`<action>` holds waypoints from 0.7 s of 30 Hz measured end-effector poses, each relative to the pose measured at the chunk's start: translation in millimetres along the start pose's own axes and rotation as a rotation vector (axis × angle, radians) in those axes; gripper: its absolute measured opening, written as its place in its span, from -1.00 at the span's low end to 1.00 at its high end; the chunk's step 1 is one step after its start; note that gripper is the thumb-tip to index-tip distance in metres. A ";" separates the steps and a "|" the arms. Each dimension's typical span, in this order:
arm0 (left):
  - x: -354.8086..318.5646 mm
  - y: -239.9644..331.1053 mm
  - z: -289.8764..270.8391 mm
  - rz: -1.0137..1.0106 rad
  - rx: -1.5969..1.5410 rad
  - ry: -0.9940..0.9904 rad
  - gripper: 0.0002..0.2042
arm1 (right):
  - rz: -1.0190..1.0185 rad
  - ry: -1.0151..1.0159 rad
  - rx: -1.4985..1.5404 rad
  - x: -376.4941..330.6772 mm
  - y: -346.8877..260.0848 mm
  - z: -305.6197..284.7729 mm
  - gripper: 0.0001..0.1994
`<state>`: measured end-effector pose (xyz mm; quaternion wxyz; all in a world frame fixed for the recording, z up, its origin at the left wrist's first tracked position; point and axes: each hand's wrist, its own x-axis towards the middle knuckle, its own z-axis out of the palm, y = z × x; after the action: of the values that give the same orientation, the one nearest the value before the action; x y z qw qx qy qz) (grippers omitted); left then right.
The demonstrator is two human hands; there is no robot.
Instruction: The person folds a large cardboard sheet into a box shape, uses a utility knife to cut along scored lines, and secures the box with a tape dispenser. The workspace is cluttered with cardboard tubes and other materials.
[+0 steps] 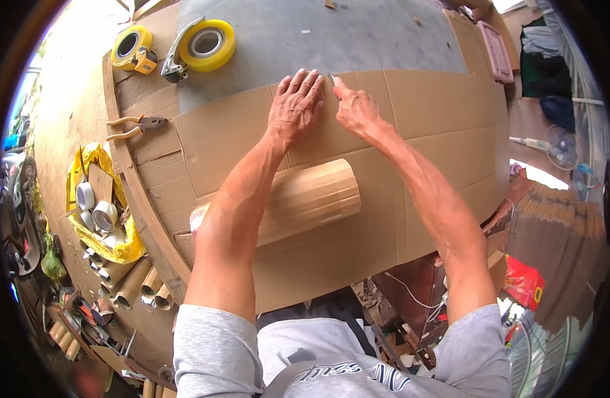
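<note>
A large brown cardboard sheet (451, 113) lies over the worktable, with crease lines running across it. My left hand (295, 109) rests palm down near its far edge, the fingers stretched out. Just to the right, my right hand (356, 109) is closed around a utility knife (336, 89). Its red handle shows only in part, and the small blade tip is at the sheet's far edge. A thick brown cardboard roll (311, 199) lies on the sheet nearer to me, partly hidden behind my left forearm.
Beyond the sheet is a grey board (358, 40). At the far left sit two yellow tape rolls in dispensers (218, 58) (130, 48); pliers (142, 125) lie below them. A yellow bag (129, 251) holds tape rolls. Stacked cardboard (550, 245) stands at right.
</note>
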<state>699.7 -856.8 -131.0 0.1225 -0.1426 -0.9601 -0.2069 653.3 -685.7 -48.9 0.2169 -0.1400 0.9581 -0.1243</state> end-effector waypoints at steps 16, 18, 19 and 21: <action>3.6 -3.3 -4.9 -0.012 0.014 0.004 -0.45 | 0.002 0.038 -0.055 -11.0 -10.7 3.4 -0.39; 5.3 -1.6 -6.1 -0.001 0.019 -0.003 -0.45 | -0.009 0.078 -0.042 -16.1 -5.4 5.7 -0.44; 4.9 -1.2 -5.6 -0.001 0.022 -0.006 -0.45 | -0.016 0.090 -0.034 -18.8 -3.5 6.8 -0.45; 5.3 -0.5 -3.6 0.002 0.024 0.003 -0.45 | -0.016 0.097 -0.026 -19.7 -0.4 8.1 -0.45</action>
<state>695.3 -857.6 -126.4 0.1259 -0.1416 -0.9622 -0.1957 674.1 -681.2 -48.5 0.1674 -0.1443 0.9678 -0.1204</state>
